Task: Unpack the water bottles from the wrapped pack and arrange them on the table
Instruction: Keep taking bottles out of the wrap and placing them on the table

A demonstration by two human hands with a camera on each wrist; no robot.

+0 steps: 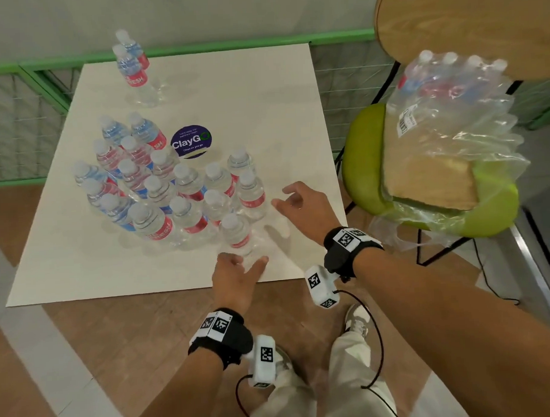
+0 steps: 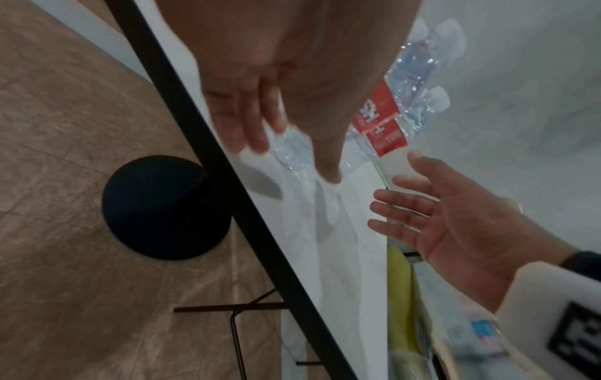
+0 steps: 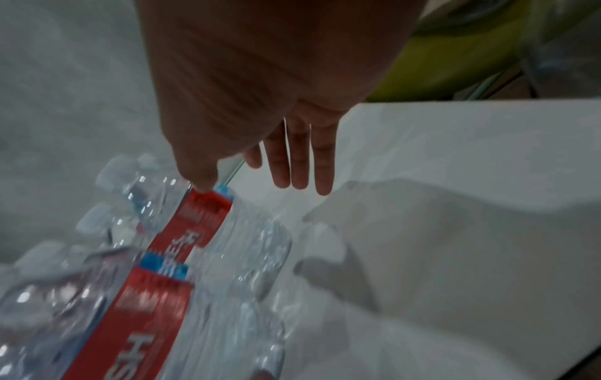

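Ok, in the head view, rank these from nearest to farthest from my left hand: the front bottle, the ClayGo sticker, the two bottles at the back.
From the left hand:
1. Front bottle, just ahead of the fingers.
2. ClayGo sticker, mid-table, behind the cluster.
3. Two back bottles, at the far edge.

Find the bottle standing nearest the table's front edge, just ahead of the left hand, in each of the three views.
Head: nearest bottle, lower centre, just beyond the left hand.
Left wrist: only its clear base shows between the fingers, upper centre.
Right wrist: probably the big blurred bottle at bottom left; not certain.
Shared landmark: white table.
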